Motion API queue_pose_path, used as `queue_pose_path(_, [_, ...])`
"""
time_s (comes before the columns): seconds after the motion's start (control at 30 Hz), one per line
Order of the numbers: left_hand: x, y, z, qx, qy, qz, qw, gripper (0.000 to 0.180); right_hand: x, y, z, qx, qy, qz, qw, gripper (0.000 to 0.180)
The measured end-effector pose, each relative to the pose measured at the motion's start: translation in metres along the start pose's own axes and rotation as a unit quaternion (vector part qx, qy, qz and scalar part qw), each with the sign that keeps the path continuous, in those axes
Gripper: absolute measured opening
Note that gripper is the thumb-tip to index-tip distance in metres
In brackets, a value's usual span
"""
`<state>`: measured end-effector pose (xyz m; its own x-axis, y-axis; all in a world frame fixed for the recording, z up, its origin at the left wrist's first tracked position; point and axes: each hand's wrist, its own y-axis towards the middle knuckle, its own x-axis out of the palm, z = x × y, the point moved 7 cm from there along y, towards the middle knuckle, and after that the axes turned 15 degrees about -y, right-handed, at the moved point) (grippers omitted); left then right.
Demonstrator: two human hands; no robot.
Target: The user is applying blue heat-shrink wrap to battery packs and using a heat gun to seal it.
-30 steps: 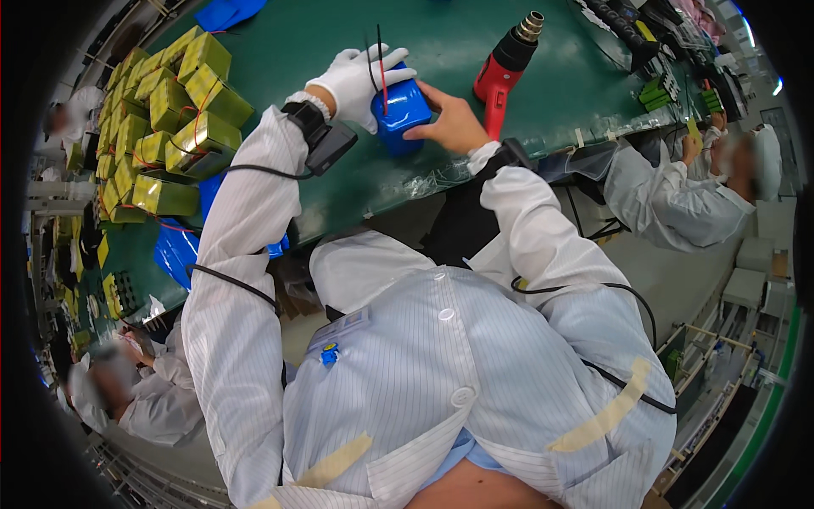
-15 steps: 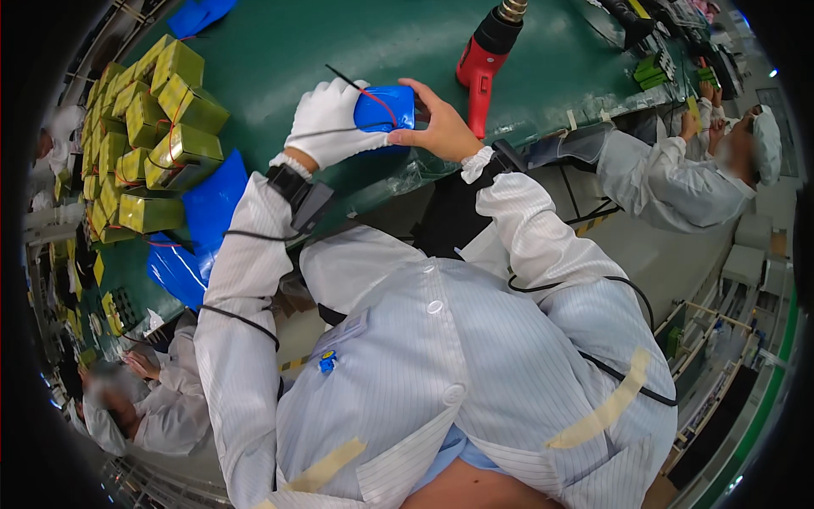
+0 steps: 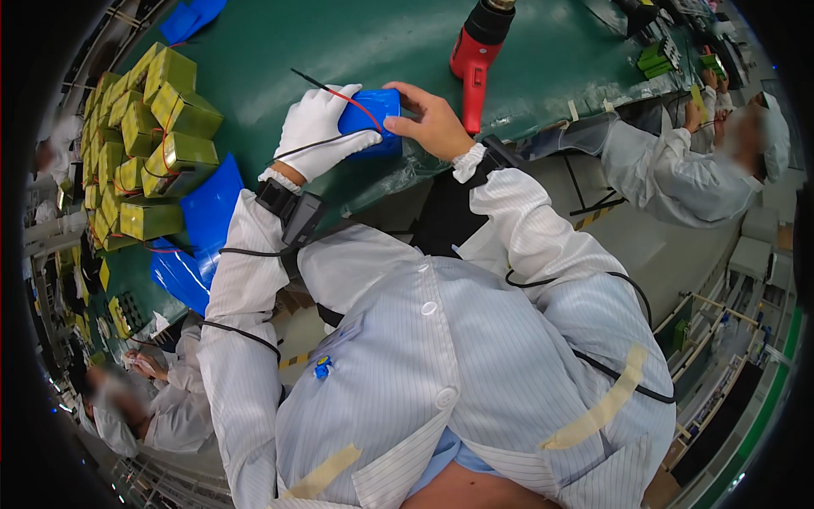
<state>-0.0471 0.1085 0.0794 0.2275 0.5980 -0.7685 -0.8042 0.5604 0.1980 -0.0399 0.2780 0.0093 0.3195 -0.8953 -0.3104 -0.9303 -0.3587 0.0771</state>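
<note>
My left hand (image 3: 315, 131), in a white glove, grips a blue-wrapped battery pack (image 3: 387, 105) from its left side, just over the green bench near its front edge. A red wire and a black wire run from the pack across the glove. The bare right hand (image 3: 437, 125) has its thumb and fingers curled against the right end of the pack. Part of the pack's underside and the fingertips behind it are hidden. To the right of my right hand lies a red heat gun (image 3: 476, 68) with a black front and metal nozzle.
Yellow-green battery packs (image 3: 161, 127) with wires are stacked on the bench (image 3: 280, 42) at left. Blue plastic sleeves (image 3: 212, 204) lie beside them, and another blue piece (image 3: 191, 19) farther back. Co-workers in white sit at right (image 3: 670, 165) and lower left (image 3: 174, 399).
Both hands and the blue battery pack have shifted slightly left. The pack is turned a little, and my right thumb and fingers have shifted on its right end.
</note>
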Motion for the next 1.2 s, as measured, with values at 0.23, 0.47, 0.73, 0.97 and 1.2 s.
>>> queue_pose_path(0.23, [0.004,-0.006,-0.008,-0.029,-0.03,0.019,0.999,0.069,0.013,0.0,0.009,0.015,0.157,0.043,0.987,0.056])
queue_pose_path(0.47, [0.002,-0.012,-0.038,-0.084,-0.123,0.096,0.984,0.049,0.014,0.006,0.01,0.034,0.107,0.111,0.987,0.04])
queue_pose_path(0.73, [0.016,-0.041,-0.069,-0.16,-0.476,0.245,0.829,0.049,0.012,0.015,0.013,0.091,0.059,0.146,0.983,0.02])
queue_pose_path(0.97, [0.027,-0.047,-0.087,-0.121,-0.66,0.259,0.694,0.059,0.011,0.015,0.01,0.104,0.074,0.153,0.98,0.023])
queue_pose_path(1.2, [0.018,-0.044,-0.086,-0.137,-0.601,0.253,0.746,0.056,0.007,0.016,0.008,0.1,0.118,0.133,0.979,0.026])
